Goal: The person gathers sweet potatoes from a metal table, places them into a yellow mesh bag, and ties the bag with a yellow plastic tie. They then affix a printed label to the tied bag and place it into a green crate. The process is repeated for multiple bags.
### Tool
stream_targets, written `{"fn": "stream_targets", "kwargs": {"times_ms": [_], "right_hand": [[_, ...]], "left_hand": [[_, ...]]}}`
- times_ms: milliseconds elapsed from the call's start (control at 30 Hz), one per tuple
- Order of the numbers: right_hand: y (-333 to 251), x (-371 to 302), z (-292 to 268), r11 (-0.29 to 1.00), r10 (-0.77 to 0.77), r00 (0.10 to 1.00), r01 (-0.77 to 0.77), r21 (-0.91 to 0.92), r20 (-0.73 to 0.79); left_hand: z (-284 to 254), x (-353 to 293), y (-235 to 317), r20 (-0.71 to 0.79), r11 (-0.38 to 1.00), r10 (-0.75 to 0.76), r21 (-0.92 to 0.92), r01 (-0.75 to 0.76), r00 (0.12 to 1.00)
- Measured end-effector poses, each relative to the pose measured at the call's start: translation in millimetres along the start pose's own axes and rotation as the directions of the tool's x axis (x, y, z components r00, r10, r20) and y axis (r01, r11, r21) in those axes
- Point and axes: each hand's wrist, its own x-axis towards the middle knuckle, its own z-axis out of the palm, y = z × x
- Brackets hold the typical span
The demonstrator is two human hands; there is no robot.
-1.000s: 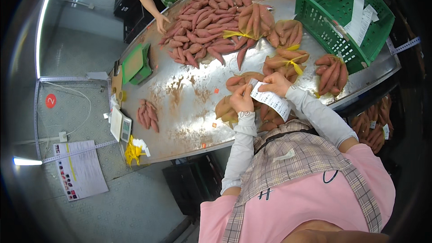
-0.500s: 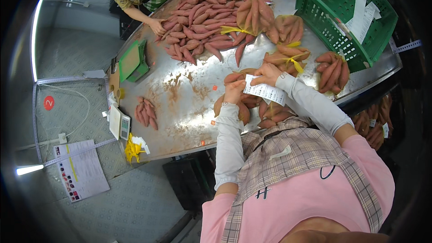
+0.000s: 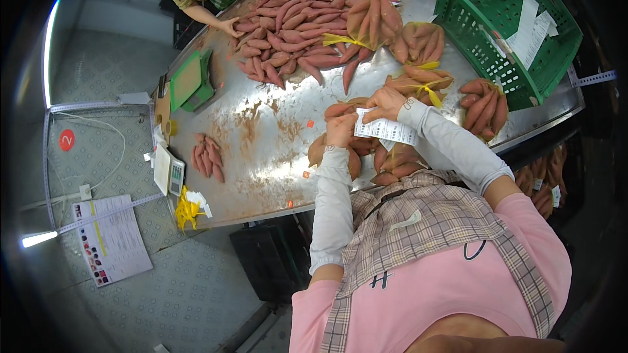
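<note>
A strip of white printed labels (image 3: pixel 387 132) stretches between my two hands above the table. My left hand (image 3: pixel 340 129) pinches its left end, while my right hand (image 3: pixel 384 104) grips its upper edge with bent fingers. Under and around the strip lie net bags of sweet potatoes; one bag (image 3: pixel 398 163) sits close to my apron, partly covered by the labels. Just beyond my right hand rests another net bag (image 3: pixel 418 80) tied with yellow. A further bag (image 3: pixel 484 110) lies to the right.
A heap of loose sweet potatoes (image 3: pixel 294 23) covers the far table, with a co-worker's hand (image 3: pixel 229 27) at its edge. A green crate (image 3: pixel 458 19) stands at right. Scales (image 3: pixel 169 171), yellow ties (image 3: pixel 188 209) and a small sweet potato pile (image 3: pixel 207 155) are at left.
My hands stay on the label strip, with only a slight shift of the fingers. The whole view has moved a little. The co-worker's hands have shifted slightly at the heap.
</note>
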Motion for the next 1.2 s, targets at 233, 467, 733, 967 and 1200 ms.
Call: {"fn": "stream_targets", "kwargs": {"times_ms": [233,467,733,967,1200], "right_hand": [[-0.2,6.2,-3.5,1.0,0.016,0.998,-0.016,-0.005,0.06],[2.6,6.2,-1.9,0.999,-0.033,0.997,0.031,0.02,0.071],[18.3,-51.0,-45.5,0.977,0.01,0.972,-0.06,0.205,0.236],[-6.0,-87.3,-47.4,0.742,0.0,0.994,-0.075,0.667,0.112],[-53.4,-88.4,-9.0,0.811,-0.122,0.977,-0.005,0.585,0.177]], "left_hand": [[-9.4,16.1,-18.6,-0.002,0.993,0.113,-0.01,-0.113,0.994],[10.7,3.3,-12.1,-0.055,0.924,0.269,0.297,-0.242,0.961],[1.1,8.9,-32.7,-0.179,0.746,0.519,0.572,-0.341,0.836],[43.0,-26.1,2.8,0.065,0.247,0.641,0.925,-0.287,0.764],[18.8,-105.4,31.0,-0.145,0.477,0.678,0.833,-0.281,0.72]]}}
